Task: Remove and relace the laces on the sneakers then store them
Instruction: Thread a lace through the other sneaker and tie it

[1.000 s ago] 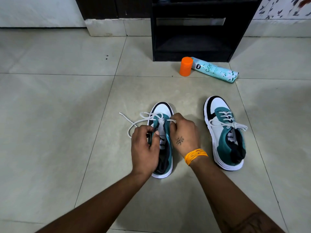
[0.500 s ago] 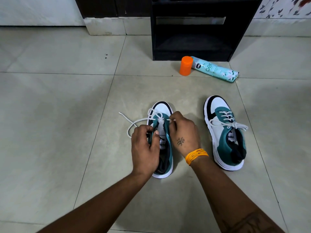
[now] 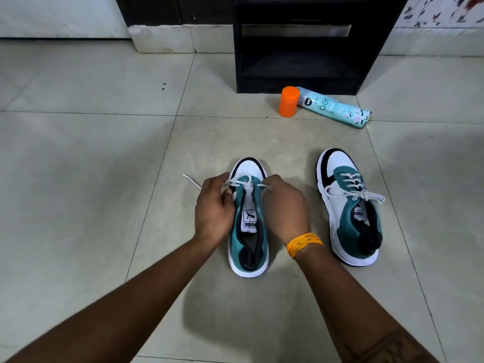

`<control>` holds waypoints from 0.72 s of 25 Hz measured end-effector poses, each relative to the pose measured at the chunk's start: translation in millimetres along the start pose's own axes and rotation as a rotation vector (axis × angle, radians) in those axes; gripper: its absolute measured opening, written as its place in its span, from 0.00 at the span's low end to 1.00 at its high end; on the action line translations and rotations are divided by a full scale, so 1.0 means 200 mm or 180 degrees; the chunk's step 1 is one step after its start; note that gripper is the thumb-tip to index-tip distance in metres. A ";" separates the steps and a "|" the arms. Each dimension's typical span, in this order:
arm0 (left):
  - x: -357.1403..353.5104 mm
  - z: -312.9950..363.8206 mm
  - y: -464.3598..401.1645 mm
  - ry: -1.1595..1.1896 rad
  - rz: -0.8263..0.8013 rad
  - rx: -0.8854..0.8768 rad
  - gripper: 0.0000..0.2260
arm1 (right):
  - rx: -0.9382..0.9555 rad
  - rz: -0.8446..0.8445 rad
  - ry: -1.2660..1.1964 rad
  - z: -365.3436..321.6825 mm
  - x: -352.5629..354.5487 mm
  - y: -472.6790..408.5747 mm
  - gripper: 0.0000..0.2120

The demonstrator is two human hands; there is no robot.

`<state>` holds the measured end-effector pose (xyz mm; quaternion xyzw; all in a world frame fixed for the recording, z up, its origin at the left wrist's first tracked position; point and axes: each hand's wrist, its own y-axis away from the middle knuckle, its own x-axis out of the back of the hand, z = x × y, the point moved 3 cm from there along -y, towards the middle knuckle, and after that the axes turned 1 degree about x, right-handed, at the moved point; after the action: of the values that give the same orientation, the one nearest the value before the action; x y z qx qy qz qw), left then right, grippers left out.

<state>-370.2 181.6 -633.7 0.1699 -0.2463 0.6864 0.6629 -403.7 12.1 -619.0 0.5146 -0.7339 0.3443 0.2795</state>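
Both hands have slid forward to the toe end of the near sneaker (image 3: pixel 248 221) on the floor; left hand (image 3: pixel 213 206) and right hand (image 3: pixel 285 205) each pinch the white lace (image 3: pixel 242 182), pulled taut across

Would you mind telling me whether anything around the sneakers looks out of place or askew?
Yes: the spray can lies on its side on the floor by the black cabinet, its orange cap standing separately beside it. The right sneaker is laced and tied, while the left sneaker is laced only near the toe.

Home — tiled floor (image 3: pixel 78 179), dark cabinet (image 3: pixel 301 48)
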 end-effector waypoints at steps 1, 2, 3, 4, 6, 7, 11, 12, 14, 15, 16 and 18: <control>-0.01 0.00 -0.03 -0.0106 -0.0109 -0.0051 0.14 | -0.0060 0.0034 -0.0048 0.02 -0.01 0.00 0.06; -0.01 0.00 -0.05 -0.0144 -0.0134 -0.0138 0.11 | -0.0148 0.0052 -0.0123 0.04 -0.01 0.00 0.05; 0.00 0.00 -0.06 -0.0145 -0.0093 -0.0204 0.08 | -0.0272 0.0063 -0.0195 0.06 -0.02 0.00 0.05; 0.01 -0.01 -0.07 -0.0108 -0.0016 -0.0200 0.05 | -0.0429 0.0090 -0.0244 0.09 -0.03 0.00 0.06; 0.05 -0.04 -0.07 -0.0014 0.0155 0.0044 0.06 | -0.0738 0.0187 -0.0284 0.15 -0.04 0.02 0.07; 0.06 -0.05 -0.06 0.0021 0.0186 0.0208 0.06 | -0.0831 0.0201 -0.0276 0.16 -0.04 0.03 0.07; 0.06 -0.02 -0.04 0.0052 -0.0133 0.0038 0.08 | -0.0369 0.0069 -0.0038 0.04 -0.01 0.01 0.12; 0.05 0.01 -0.05 0.0009 -0.0183 -0.0128 0.08 | -0.0151 0.0028 0.0065 0.00 0.00 0.00 0.12; 0.04 0.03 -0.06 -0.0023 -0.0131 -0.0293 0.05 | -0.0002 0.0030 0.0152 -0.02 -0.01 -0.02 0.07; 0.05 0.03 -0.07 0.0007 -0.0047 -0.0198 0.05 | -0.0140 0.0081 0.0089 0.01 -0.01 -0.02 0.06; 0.06 0.01 -0.08 0.0071 0.0062 0.0001 0.06 | -0.0376 0.0130 -0.0021 0.05 -0.01 -0.02 0.05; 0.10 -0.05 -0.09 0.0121 0.0240 0.0385 0.07 | -0.0800 0.0143 -0.0091 0.13 -0.01 -0.01 0.06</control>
<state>-351.7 203.5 -628.6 0.1872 -0.1980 0.7276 0.6296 -403.1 -7.6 -635.6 0.4637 -0.7865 0.2484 0.3235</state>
